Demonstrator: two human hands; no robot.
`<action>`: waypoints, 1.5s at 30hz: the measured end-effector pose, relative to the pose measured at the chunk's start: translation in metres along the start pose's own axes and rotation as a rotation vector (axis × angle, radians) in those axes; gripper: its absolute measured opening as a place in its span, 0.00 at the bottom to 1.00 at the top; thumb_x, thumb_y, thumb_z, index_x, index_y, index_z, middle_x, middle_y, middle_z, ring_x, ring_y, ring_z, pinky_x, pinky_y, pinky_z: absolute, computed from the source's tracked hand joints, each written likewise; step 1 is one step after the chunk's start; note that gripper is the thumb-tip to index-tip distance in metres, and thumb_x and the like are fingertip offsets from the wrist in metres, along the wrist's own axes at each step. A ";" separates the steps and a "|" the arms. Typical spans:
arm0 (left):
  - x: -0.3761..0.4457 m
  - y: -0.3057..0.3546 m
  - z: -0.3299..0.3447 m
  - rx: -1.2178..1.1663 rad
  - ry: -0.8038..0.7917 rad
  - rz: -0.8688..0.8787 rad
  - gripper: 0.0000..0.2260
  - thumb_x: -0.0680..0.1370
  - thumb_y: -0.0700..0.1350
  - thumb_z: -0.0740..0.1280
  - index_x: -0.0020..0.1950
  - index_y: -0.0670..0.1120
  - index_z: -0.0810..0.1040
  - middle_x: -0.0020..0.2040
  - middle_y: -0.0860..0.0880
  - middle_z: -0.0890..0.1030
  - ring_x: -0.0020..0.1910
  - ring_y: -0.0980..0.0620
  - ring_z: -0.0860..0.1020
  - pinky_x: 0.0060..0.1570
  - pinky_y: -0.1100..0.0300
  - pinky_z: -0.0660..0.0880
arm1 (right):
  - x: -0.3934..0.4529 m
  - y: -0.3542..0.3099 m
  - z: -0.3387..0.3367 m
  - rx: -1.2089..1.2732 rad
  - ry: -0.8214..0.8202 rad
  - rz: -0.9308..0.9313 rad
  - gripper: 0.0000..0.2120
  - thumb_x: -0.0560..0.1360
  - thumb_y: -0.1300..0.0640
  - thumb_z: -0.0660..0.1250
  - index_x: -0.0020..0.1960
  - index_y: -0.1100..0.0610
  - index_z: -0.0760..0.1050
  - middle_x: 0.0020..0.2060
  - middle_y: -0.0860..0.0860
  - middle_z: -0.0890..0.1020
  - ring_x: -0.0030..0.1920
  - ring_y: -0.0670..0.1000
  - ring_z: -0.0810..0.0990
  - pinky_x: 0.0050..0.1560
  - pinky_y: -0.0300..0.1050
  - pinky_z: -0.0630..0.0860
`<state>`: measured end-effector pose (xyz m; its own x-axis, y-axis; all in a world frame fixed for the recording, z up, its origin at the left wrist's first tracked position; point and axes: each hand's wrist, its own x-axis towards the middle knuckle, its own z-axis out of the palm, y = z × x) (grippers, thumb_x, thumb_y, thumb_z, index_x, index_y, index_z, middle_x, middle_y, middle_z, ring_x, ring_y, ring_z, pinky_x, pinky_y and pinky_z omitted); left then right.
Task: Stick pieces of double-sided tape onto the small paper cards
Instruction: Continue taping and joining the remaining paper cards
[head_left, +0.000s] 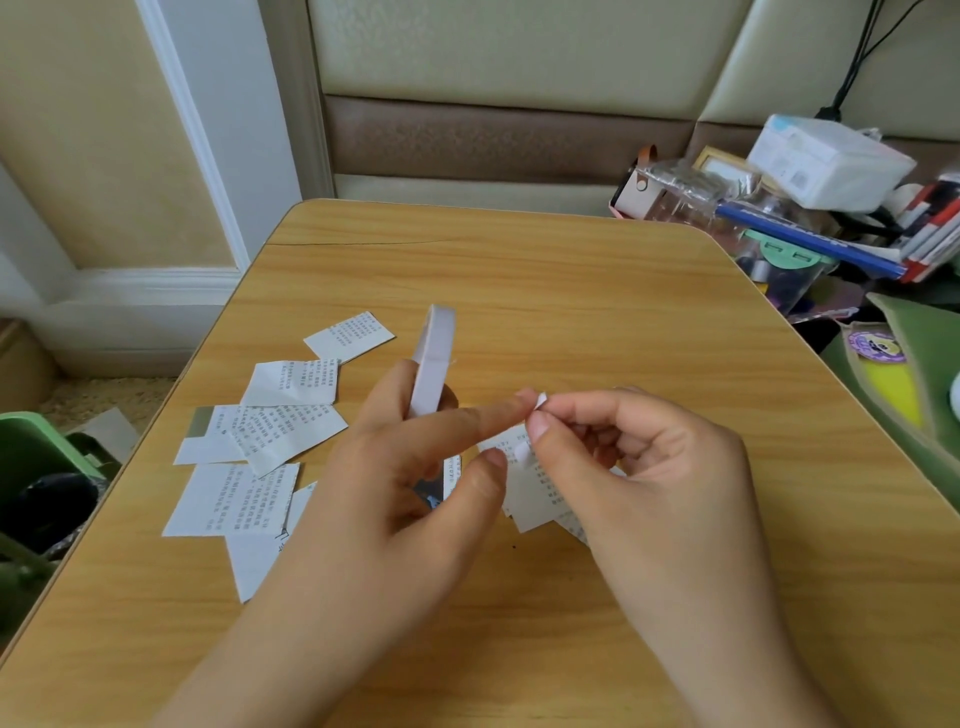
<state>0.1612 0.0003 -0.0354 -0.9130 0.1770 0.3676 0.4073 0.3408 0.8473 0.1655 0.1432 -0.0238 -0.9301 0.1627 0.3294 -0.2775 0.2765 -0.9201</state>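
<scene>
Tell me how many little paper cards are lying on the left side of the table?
About 6 paper cards: far one, one nearer, two overlapping, a near one, one against the left hand. Others may be hidden under the hands.

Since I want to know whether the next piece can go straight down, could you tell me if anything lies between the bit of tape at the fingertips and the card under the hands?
Nothing visible does. The tape piece is pinched at the right hand fingertips, directly above the card, with only air between them. The left hand holds the tape roll off to the side.
</scene>
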 end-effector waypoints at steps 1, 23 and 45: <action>0.000 0.000 -0.001 -0.027 -0.007 -0.021 0.16 0.69 0.57 0.61 0.55 0.70 0.77 0.41 0.55 0.68 0.40 0.56 0.71 0.38 0.72 0.69 | 0.000 0.000 0.000 0.000 -0.005 -0.002 0.09 0.69 0.62 0.74 0.35 0.49 0.82 0.31 0.45 0.81 0.31 0.42 0.76 0.33 0.31 0.70; 0.000 0.004 -0.003 -0.144 -0.023 -0.126 0.13 0.68 0.54 0.66 0.49 0.69 0.81 0.35 0.54 0.69 0.36 0.56 0.71 0.37 0.75 0.68 | -0.001 0.000 -0.002 0.008 -0.010 0.010 0.04 0.69 0.57 0.73 0.40 0.47 0.82 0.33 0.48 0.82 0.33 0.46 0.78 0.34 0.38 0.74; -0.001 0.003 0.001 0.022 0.006 -0.047 0.11 0.72 0.52 0.64 0.50 0.65 0.81 0.37 0.56 0.69 0.38 0.54 0.73 0.36 0.72 0.69 | -0.001 -0.002 0.000 -0.027 -0.011 0.051 0.07 0.68 0.59 0.73 0.34 0.50 0.82 0.31 0.48 0.82 0.32 0.46 0.77 0.33 0.32 0.71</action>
<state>0.1629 0.0025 -0.0337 -0.9311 0.1548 0.3304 0.3647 0.3689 0.8549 0.1674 0.1422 -0.0221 -0.9456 0.1668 0.2793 -0.2228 0.2938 -0.9295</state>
